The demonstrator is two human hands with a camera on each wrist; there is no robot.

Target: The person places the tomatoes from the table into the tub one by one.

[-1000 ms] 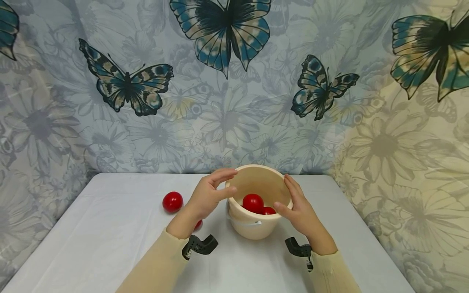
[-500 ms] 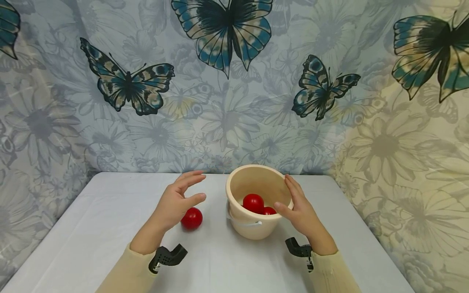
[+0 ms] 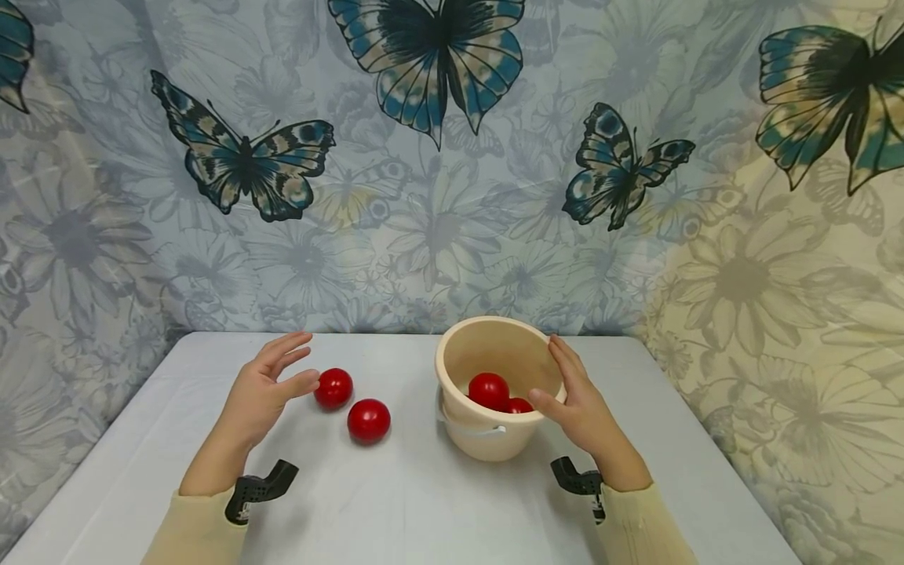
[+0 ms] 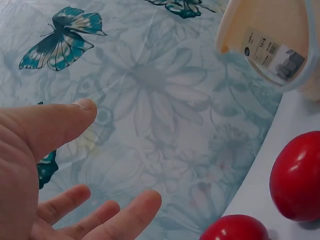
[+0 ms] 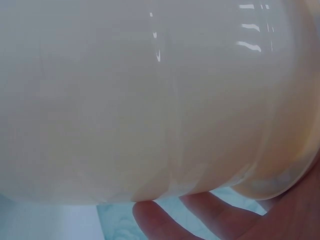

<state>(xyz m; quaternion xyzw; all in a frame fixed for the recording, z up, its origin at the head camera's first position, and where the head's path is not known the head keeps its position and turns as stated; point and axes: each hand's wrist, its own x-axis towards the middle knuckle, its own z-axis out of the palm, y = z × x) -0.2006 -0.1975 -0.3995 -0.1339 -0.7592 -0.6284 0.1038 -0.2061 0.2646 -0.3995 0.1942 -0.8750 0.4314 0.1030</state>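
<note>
A cream bucket [image 3: 487, 435] stands on the table, tilted slightly toward me in the head view. Inside it lie a red ball [image 3: 488, 391] and part of another red ball [image 3: 519, 406]. My right hand [image 3: 582, 408] holds the bucket's right side, thumb over the near rim and fingers along the outer wall. To the left, my left hand [image 3: 261, 396] hovers with its fingers spread and nothing in them. Just right of its thumb sits a glossy red ball [image 3: 333, 389]; a second loose red ball [image 3: 369, 421] lies nearer to me. The left wrist view shows the bucket's label [image 4: 274, 52].
A white cloth covers the table [image 3: 438, 510]. Behind it hangs a butterfly-and-flower patterned backdrop [image 3: 438, 235]. The bucket's thin white handle [image 3: 473, 430] hangs down its front. Black camera mounts [image 3: 261, 490] are worn at both wrists.
My left hand has moved left from the bucket's rim, past the two loose balls, uncovering both. My right hand and the bucket have stayed in place.
</note>
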